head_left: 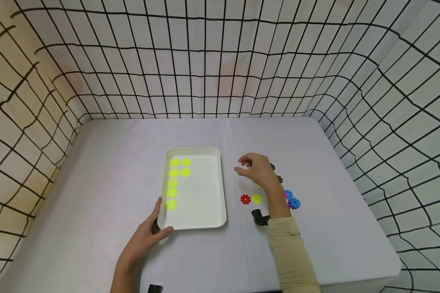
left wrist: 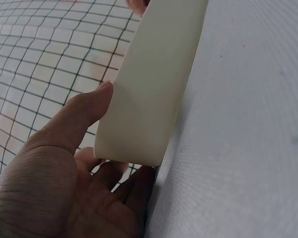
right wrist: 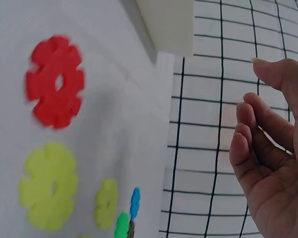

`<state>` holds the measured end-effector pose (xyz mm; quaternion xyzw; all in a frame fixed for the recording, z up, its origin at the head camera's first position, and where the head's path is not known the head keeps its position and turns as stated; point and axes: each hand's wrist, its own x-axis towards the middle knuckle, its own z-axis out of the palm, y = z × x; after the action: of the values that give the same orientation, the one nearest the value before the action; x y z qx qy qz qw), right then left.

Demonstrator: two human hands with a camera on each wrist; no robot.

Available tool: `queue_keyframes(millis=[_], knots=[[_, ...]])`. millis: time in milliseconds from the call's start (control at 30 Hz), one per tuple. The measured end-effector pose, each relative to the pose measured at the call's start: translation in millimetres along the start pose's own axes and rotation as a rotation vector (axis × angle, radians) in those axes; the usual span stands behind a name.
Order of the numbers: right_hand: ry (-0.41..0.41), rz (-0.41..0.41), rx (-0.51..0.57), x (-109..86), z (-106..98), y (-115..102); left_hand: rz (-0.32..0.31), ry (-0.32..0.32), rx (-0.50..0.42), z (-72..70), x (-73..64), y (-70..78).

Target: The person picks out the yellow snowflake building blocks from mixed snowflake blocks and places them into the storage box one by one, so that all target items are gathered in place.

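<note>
A white rectangular tray [head_left: 201, 191] lies on the table, with several yellow flower-shaped discs [head_left: 172, 183] in two columns at its left side. My left hand [head_left: 146, 234] holds the tray's near left corner. In the left wrist view the thumb presses the tray wall [left wrist: 149, 84] and the fingers curl round the corner. My right hand [head_left: 256, 167] hovers right of the tray, fingers loosely bent, thumb apart from them, nothing between. Below it lie a red flower disc [head_left: 245, 199] and a yellow one [head_left: 257, 198]; the right wrist view shows both up close.
Blue discs [head_left: 294, 203] and dark brown discs [head_left: 280, 179] lie right of my right forearm, which partly hides the group. A black elbow-shaped piece [head_left: 259, 217] sits beside the sleeve. A small black object [head_left: 155, 288] is at the near edge. Black wire mesh [head_left: 205, 61] surrounds the table's back and sides.
</note>
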<state>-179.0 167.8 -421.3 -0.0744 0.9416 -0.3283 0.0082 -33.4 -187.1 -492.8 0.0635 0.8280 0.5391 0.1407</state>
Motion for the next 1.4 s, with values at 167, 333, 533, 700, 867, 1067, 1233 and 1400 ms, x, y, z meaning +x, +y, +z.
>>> queue_keyframes(millis=[167, 333, 533, 700, 867, 1067, 1233, 1400], knots=[[0.002, 0.058, 0.025, -13.2, -2.0, 13.8, 0.01, -0.002, 0.022, -1.4, -0.9, 0.0], [0.003, 0.067, 0.032, -27.7, -0.7, 25.8, 0.009, -0.003, 0.04, -2.1, -0.8, 1.3], [0.0, 0.102, 0.078, -46.9, 2.7, 37.6, 0.011, 0.0, 0.059, -1.4, 0.4, -0.5], [0.007, 0.141, 0.12, -59.7, 4.9, 45.4, 0.025, 0.006, 0.054, -1.4, 1.9, -0.4], [0.012, 0.185, 0.119, -70.5, 6.1, 51.7, 0.028, -0.003, 0.027, -1.1, 2.7, 0.7], [-0.006, 0.187, 0.043, -79.9, 8.8, 56.9, 0.026, -0.014, 0.007, -0.8, 2.4, 0.7], [-0.025, 0.207, 0.005, -86.3, 12.5, 62.4, 0.019, -0.014, 0.009, -0.9, 1.8, 0.5], [-0.03, 0.2, -0.01, -88.4, 16.2, 66.5, 0.016, -0.016, -0.006, -1.0, 2.1, 0.1]])
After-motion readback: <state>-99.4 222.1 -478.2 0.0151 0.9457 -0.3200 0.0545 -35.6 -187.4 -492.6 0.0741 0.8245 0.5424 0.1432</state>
